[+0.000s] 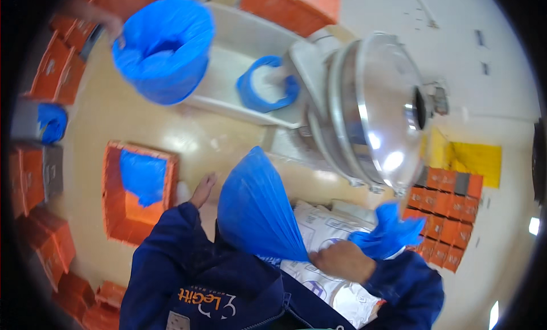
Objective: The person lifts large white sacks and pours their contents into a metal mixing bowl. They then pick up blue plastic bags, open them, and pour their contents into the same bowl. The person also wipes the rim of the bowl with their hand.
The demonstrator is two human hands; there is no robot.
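A full blue plastic bag (256, 210) hangs in front of my chest, its body bulging to the left and its gathered neck pulled to the right. My right hand (345, 261) is closed round that neck, with the bag's loose blue end (390, 233) fanning out beyond my fist. My left hand (204, 190) is just left of the bag, fingers stretched out and apart from it. Left of that hand stands an orange crate (114, 216) with a blue bag (142, 176) inside. White printed sacks (319, 227) are stacked beneath my right hand.
A co-worker's hand (117, 33) holds a blue-lined bucket (162, 51) at the upper left. Beyond, a white trough (239, 22) contains a blue bag of white powder (268, 82). A round steel machine (382, 108) stands at the right. Orange crates (447, 204) are stacked behind.
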